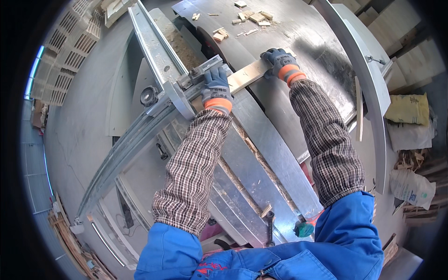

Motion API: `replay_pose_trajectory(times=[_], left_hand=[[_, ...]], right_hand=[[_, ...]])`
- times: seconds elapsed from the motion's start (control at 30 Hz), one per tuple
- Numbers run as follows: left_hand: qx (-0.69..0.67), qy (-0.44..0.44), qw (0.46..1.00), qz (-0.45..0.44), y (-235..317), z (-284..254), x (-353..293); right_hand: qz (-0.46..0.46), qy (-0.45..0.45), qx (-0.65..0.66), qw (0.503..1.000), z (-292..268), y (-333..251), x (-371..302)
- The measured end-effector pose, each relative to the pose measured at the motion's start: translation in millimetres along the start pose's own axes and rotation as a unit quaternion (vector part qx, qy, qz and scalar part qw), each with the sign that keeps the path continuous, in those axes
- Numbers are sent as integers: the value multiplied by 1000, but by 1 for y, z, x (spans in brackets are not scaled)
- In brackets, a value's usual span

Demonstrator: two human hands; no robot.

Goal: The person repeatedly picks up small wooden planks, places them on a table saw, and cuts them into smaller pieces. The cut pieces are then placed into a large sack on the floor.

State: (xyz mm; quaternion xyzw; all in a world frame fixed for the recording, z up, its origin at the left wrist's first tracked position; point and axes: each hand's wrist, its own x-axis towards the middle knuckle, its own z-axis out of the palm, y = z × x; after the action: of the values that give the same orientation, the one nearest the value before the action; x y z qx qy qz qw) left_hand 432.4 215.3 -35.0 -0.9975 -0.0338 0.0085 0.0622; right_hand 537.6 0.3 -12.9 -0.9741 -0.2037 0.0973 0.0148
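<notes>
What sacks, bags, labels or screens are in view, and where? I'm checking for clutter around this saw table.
Yellow bulging sack: right edge, beyond the table's curved metal rail, lying on a grey-white sack.
Grey-white slumped sack: directly beneath the yellow one.
White sack with faint markings: lower right, among wood scraps.
No screens or signs visible.

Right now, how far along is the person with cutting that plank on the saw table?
Some cutting looks done: small wood offcuts lie at the far side of the saw table. In hand is a pale wooden plank, pressed flat by the left hand near the metal fence and by the right hand at its other end. The plank looks whole, so this cut seems still to come.
</notes>
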Motion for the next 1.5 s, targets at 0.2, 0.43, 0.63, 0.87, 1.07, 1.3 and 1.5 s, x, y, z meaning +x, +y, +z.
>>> replay_pose_trajectory(times=[0.2,0.43,0.63,0.87,1.07,1.3,1.5], left_hand=[[-51,6,999,17,-7,21,8],[-16,56,998,26,-6,35,13],[5,54,998,24,-3,37,17],[0,97,995,26,-10,41,15],[-52,23,998,22,-9,38,14],[27,40,999,18,-8,36,11],[29,73,997,0,-16,33,5]], right_hand=[[-8,12,21,1000,2,-2,1],[-15,13,21,1000,13,7,11],[-22,32,-3,999,19,8,12],[7,33,1,999,12,-2,10],[86,-6,-63,994,-4,2,-14],[204,-99,86,970,10,45,-76],[253,-168,279,911,8,43,-112]])
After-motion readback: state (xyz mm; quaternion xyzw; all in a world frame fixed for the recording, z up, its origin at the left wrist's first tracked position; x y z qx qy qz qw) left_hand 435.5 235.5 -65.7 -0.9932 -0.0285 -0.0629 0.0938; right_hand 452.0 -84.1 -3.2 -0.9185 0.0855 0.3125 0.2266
